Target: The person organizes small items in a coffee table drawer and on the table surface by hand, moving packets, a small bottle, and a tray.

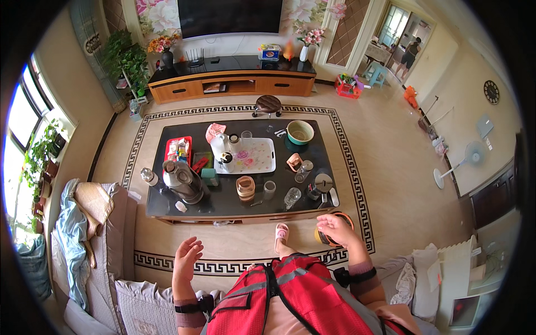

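My left hand is raised with its fingers apart, holding nothing, short of the near edge of the black coffee table. My right hand is also empty, its fingers loosely spread, above an orange-rimmed bin on the floor. Along the table's near side stand a woven cup holder, a glass cup, a glass mug and a lidded pot. Behind them a floral white tray bears a white jug and jars. A large vacuum flask is at left.
A red basket of small items and a green basin are on the table. Beyond it stands a round stool. Grey sofas flank me. A standing fan is at right. A person stands in the far doorway.
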A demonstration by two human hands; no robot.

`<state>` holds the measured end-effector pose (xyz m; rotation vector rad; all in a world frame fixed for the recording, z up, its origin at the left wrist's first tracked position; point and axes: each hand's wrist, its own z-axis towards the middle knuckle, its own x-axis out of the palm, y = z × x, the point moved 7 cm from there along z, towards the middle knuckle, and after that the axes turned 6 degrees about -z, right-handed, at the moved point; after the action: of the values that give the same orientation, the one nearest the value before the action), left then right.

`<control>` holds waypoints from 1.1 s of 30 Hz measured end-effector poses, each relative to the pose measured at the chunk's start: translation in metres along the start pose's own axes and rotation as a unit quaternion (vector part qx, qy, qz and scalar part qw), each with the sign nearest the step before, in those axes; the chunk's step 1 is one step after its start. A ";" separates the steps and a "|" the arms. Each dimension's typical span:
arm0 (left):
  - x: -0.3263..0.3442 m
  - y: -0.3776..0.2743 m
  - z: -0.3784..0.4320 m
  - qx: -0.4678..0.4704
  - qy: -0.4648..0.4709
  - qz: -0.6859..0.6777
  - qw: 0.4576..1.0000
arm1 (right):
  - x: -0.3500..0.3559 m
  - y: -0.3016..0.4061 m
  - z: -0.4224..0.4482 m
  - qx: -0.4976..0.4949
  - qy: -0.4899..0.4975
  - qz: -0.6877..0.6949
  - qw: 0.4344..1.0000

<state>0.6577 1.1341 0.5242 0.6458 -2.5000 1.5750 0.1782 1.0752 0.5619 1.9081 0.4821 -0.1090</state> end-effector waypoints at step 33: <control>0.149 0.103 0.199 -0.228 -0.127 0.072 0.963 | -0.034 -0.235 0.567 0.338 -0.353 0.319 0.812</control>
<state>0.5063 0.9528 0.3958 0.6377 -3.0107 0.9330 0.1432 0.6218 0.1486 2.4088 -0.8175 -0.5826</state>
